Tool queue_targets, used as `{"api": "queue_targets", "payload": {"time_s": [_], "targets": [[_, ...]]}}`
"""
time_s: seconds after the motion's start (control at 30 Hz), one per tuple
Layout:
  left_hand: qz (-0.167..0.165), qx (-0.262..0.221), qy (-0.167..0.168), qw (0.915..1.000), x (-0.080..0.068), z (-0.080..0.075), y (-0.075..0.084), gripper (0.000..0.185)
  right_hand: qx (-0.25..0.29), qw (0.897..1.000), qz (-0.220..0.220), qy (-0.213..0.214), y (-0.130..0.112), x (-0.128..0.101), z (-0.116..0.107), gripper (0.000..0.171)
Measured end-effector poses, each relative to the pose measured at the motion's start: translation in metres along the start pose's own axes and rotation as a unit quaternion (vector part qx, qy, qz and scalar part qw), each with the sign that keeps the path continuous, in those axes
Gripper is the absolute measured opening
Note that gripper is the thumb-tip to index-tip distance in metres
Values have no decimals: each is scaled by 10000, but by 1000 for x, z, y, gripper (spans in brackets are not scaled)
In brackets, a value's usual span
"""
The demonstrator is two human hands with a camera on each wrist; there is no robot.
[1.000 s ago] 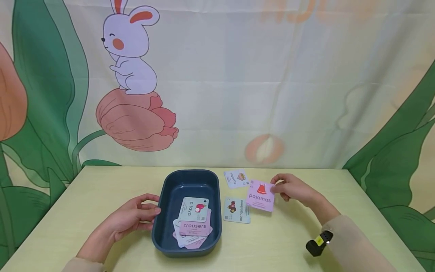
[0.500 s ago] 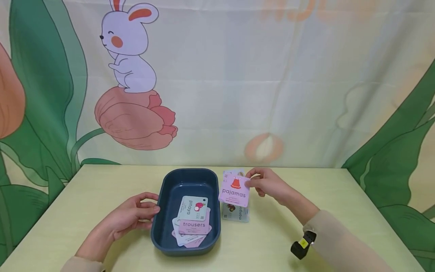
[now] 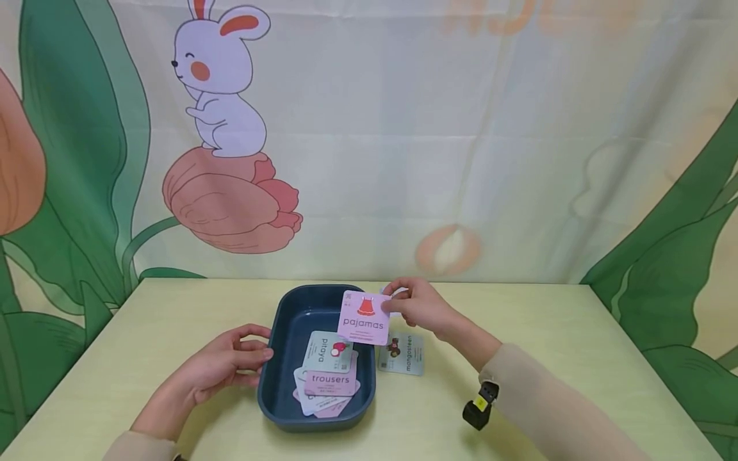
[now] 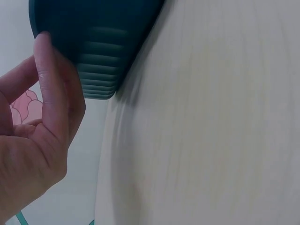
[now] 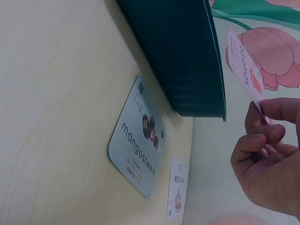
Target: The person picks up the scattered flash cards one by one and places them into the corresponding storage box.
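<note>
My right hand (image 3: 422, 307) pinches the pink "pajamas" card (image 3: 362, 323) by its right edge, between thumb and finger. The card is held over the right rim of a dark blue tray (image 3: 268, 390); in the right wrist view the card (image 5: 243, 63) stands above the rim. Inside the tray lie several cards, with the "pitaya" card (image 3: 320, 352) on top of the pink "trousers" card (image 3: 328, 382). My left hand (image 3: 221, 362) rests its fingertips against the tray's left side, fingers loosely extended; in the left wrist view, a fingertip touches the tray (image 4: 101, 51) near its rim.
Right of the tray, the "mangosteen" card (image 3: 403, 354) lies flat on the pale yellow table (image 3: 519, 397). Behind it the "noodle" card (image 5: 177, 190) is mostly hidden by my right hand in the head view. A printed cloth (image 3: 346, 160) hangs behind the table.
My right hand has carried the pajamas card left, from beside the mangosteen card, across the noodle card, to over the tray's right rim. My left hand has stayed at the tray.
</note>
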State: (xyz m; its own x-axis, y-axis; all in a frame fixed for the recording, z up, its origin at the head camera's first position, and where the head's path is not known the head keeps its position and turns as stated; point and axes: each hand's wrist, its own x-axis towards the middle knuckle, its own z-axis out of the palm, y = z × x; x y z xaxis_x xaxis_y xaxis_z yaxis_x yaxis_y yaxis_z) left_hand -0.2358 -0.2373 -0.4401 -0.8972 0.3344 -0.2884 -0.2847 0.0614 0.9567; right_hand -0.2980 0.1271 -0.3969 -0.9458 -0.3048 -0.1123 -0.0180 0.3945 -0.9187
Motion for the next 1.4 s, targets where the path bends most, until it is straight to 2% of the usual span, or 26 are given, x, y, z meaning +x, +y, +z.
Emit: {"api": "queue_targets", "payload": {"time_s": [0.4,0.6,0.83,0.93,1.27,1.4], "targets": [[-62,53,19,10000,1,-1,-3,53,-649,9965,-527,57,0,13,38,13],[-56,53,6,10000,1,-1,-3,54,-1024,9911,-845,18,-1,14,55,11],[-35,26,-11,10000,0,-2,-2,52,-1508,9828,-1030,274,-5,14,63,8],[-31,18,-21,10000,0,-1,-2,51,-1848,9763,-1052,405,-5,13,65,9],[-50,-32,-19,10000,0,-1,-2,53,-3082,9408,-1182,767,-3,11,72,12],[-64,-24,7,10000,0,-1,-2,54,-3226,9351,-1213,822,-2,12,71,17]]}}
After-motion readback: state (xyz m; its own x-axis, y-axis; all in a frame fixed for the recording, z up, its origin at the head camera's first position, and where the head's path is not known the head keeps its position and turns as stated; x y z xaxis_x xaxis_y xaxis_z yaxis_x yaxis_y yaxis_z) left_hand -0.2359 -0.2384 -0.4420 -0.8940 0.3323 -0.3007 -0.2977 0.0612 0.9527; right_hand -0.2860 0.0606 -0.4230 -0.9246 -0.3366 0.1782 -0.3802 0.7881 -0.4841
